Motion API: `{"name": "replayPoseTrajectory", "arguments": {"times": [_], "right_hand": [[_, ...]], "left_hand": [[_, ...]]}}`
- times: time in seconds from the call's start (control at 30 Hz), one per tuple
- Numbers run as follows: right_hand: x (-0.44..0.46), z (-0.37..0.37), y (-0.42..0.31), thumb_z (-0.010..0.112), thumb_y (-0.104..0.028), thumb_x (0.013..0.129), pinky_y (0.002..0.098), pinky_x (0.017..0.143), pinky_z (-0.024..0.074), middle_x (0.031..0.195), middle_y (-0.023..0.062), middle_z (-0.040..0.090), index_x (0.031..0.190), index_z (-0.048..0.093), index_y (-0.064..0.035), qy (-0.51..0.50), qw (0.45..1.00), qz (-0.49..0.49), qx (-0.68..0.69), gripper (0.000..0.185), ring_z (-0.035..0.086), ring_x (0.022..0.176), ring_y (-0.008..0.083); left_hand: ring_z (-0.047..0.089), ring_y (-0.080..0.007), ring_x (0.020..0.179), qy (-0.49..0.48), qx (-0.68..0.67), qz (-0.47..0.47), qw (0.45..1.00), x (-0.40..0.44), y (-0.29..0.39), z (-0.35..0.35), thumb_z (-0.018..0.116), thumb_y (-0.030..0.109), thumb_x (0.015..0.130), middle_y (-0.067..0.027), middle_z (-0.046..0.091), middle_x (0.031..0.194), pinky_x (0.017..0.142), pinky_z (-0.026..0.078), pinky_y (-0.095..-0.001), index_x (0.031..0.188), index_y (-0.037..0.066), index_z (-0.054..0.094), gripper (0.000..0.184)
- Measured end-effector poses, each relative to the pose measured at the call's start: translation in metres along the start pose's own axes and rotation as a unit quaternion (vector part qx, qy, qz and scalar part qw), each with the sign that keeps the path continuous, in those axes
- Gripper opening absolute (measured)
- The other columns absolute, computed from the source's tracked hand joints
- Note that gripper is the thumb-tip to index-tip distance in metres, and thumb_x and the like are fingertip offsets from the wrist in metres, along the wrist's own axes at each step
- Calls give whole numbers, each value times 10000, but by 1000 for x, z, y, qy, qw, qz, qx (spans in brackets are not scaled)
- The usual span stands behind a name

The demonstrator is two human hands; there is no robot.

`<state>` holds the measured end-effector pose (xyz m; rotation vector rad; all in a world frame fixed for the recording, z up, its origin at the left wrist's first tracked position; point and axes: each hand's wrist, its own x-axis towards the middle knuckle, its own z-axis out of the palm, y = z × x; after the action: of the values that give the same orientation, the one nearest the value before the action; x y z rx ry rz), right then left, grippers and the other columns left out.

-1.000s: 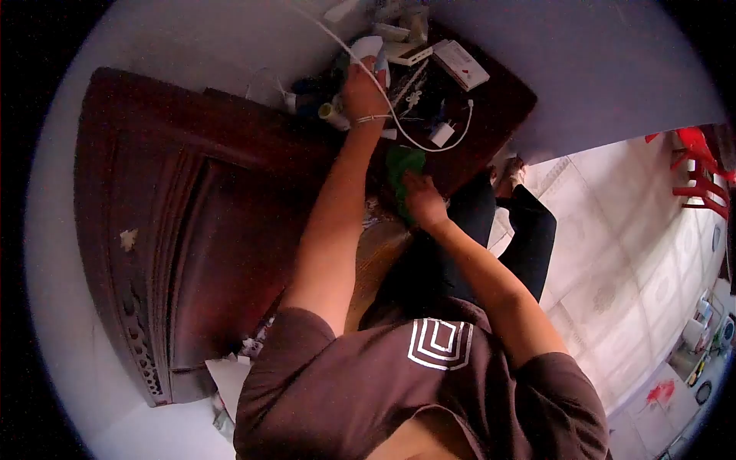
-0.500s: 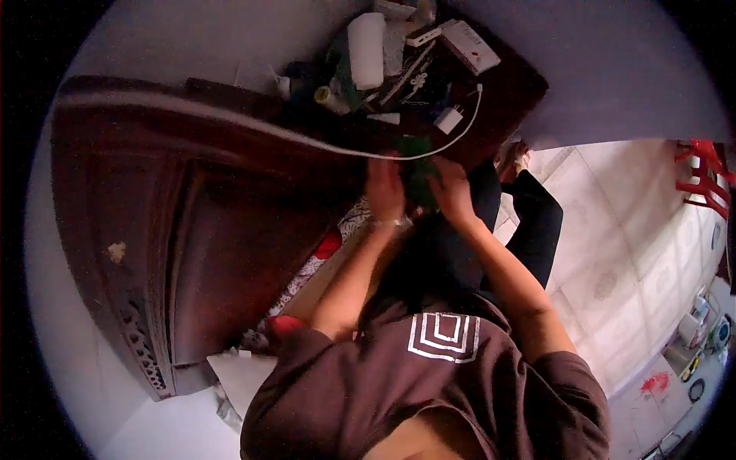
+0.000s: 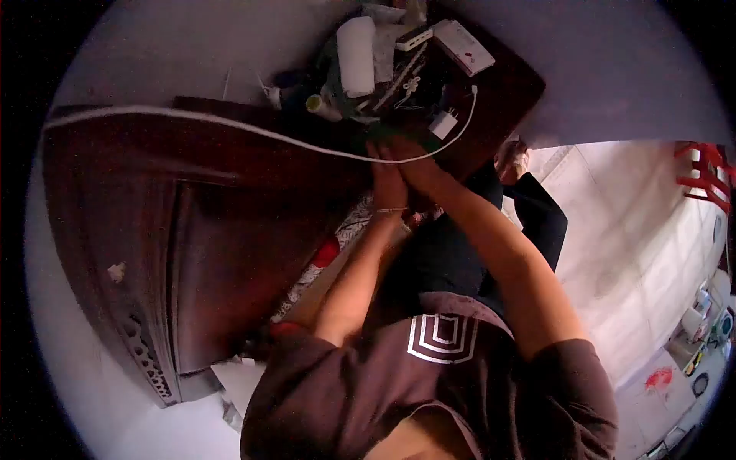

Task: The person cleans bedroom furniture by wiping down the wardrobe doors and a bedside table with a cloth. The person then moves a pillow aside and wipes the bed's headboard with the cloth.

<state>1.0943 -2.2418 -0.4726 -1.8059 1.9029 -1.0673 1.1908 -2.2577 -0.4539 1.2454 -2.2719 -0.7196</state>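
Note:
A dark green, soft-looking piece (image 3: 383,136) lies in shadow at the edge of the dark wooden top. My left hand (image 3: 389,180) is at its near edge, fingers pointing away from me and closed on it. Beside it, my right hand (image 3: 418,162) reaches over from the right, with its fingers on the same piece. The two hands are close together, and their fingertips are dim. A white cable (image 3: 307,148) passes in front of the fingers. Its end lies near a white charger plug (image 3: 443,124), just right of the green piece.
On the wooden top (image 3: 510,84) stand a white roll (image 3: 356,57), a small spool-like item (image 3: 322,107), a white box (image 3: 464,47) and a white multi-port block (image 3: 415,38). A carved wooden panel (image 3: 238,268) is on the left. A red plastic stool (image 3: 701,175) stands far right on tiles.
Both hands have moved forward with the green piece, from above my lap to the edge of the wooden top. My right hand has come left, closer to my left hand.

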Motion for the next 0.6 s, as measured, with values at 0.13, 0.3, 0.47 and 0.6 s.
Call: {"name": "replayPoseTrajectory", "arguments": {"times": [0.13,0.3,0.47,0.6], "right_hand": [[10,25,17,401,-191,955,452,963,412,1287,189,473,1244,486,-20,-74,976,99,177,346,483,1147,352],[-60,-23,-7,486,-170,890,402,938,432,1201,174,546,1154,558,-63,-52,998,37,12,294,514,1117,330],[-117,-52,18,534,-103,784,387,911,444,1161,149,570,1103,579,-47,7,999,48,10,327,534,1077,320],[-122,-59,51,519,-56,744,397,915,444,1156,158,568,1118,573,-47,-45,995,77,-50,378,529,1083,328]], "left_hand": [[343,-375,1266,-48,98,198,974,27,-26,-5,397,69,865,-229,384,1351,1075,274,-406,1260,-65,409,417],[506,-351,1111,-148,53,109,982,-28,18,-36,433,50,828,-211,524,1201,965,397,-397,1228,16,481,404],[542,-320,1056,-163,38,215,962,-42,65,-10,496,51,802,-138,588,1122,909,440,-400,1129,71,559,334],[578,-317,955,-133,-27,247,959,7,85,36,535,97,818,-125,613,1048,843,475,-404,1073,83,595,262]]}}
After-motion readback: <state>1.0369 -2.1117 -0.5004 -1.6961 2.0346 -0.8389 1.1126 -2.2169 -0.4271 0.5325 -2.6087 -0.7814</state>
